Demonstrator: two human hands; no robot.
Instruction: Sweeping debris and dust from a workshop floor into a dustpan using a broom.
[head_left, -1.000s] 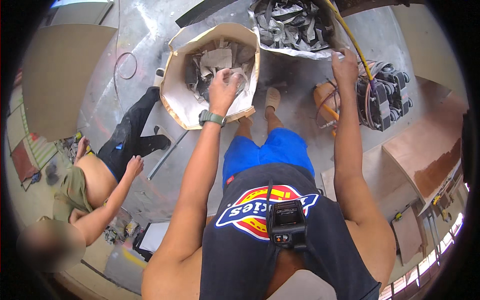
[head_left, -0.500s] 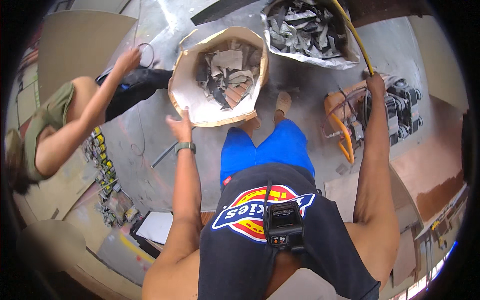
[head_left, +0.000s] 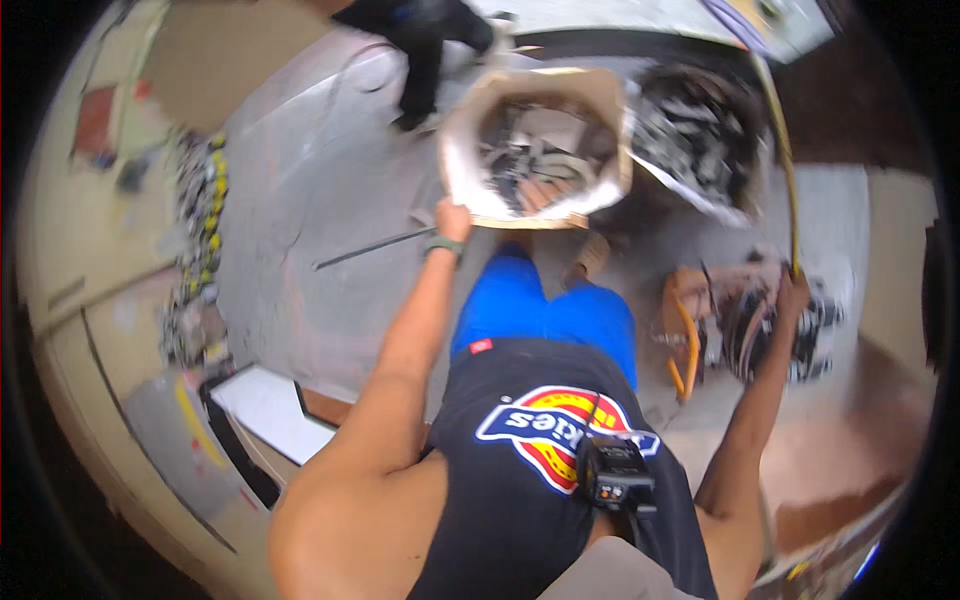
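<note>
My left hand [head_left: 453,219], with a green watch on its wrist, is closed on the near left rim of a large open sack [head_left: 459,150]. This sack is tan outside and whitish inside, and torn scraps [head_left: 545,150] of grey, brown and black material lie in it. On the right, my right hand [head_left: 793,292] grips the lower end of a long yellow pole [head_left: 784,150], which rises past a second sack [head_left: 672,182] of dark and grey scraps. The pole's far end is not clear to see. Motion blurs the picture.
Beside my right arm stands a machine with an orange handle [head_left: 686,345]. A dark bar [head_left: 370,250] lies on the floor left of the sack. Part of another person, in dark trousers [head_left: 425,60], shows beyond it. Several yellow-and-grey items [head_left: 212,220] line the left side.
My left hand has gone from open beside the sack to closed on its rim. My right hand still holds the pole. The view has shifted, and the other person is now mostly out of sight.
</note>
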